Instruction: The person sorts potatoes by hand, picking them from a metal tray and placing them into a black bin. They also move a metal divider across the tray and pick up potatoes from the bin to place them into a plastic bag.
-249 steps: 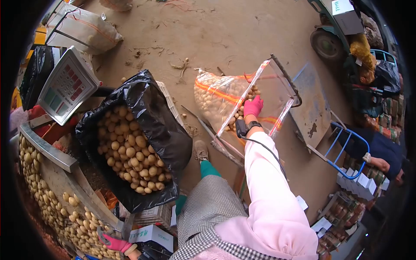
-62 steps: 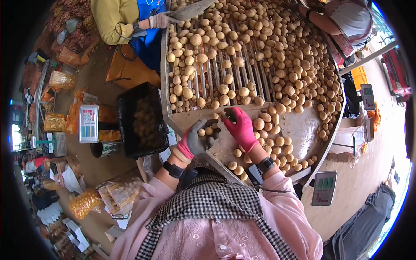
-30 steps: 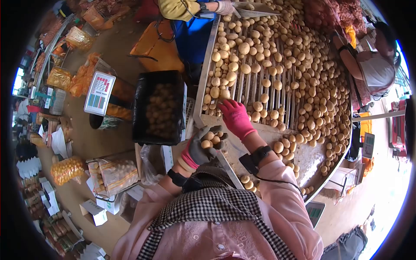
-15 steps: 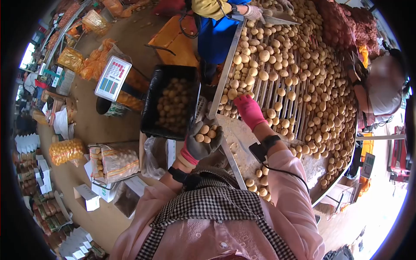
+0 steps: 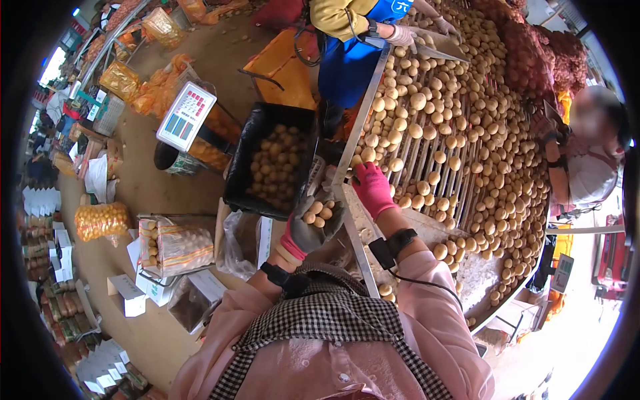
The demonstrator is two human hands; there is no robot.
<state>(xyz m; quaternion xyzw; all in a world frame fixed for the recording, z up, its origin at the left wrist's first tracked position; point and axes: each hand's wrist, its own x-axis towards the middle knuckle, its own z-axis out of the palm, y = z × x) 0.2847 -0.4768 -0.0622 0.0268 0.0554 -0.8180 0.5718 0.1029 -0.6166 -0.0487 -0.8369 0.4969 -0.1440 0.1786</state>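
Note:
My left hand (image 5: 313, 230), in a grey-palmed glove with a pink cuff, cups several small potatoes (image 5: 317, 214), palm up. It is just below the black crate (image 5: 270, 206), which has more potatoes (image 5: 278, 163) in it. My right hand (image 5: 373, 189), in a pink glove, reaches over the near left corner of the slatted sorting table (image 5: 405, 160). Its fingers are bent down and close together beside the loose potatoes (image 5: 395, 165). What lies under those fingers is hidden.
A raised metal edge (image 5: 361, 107) borders the table. Across it, a co-worker's gloved hand (image 5: 403, 37) holds a metal scoop (image 5: 437, 47); another person stands at the right. A scale display (image 5: 186, 116) rises left of the crate. Bagged potatoes (image 5: 177, 247) and boxes are on the left.
My right hand has drawn back over the table toward its left edge, nearer to me. The left hand still cups its potatoes. The whole view has shifted slightly.

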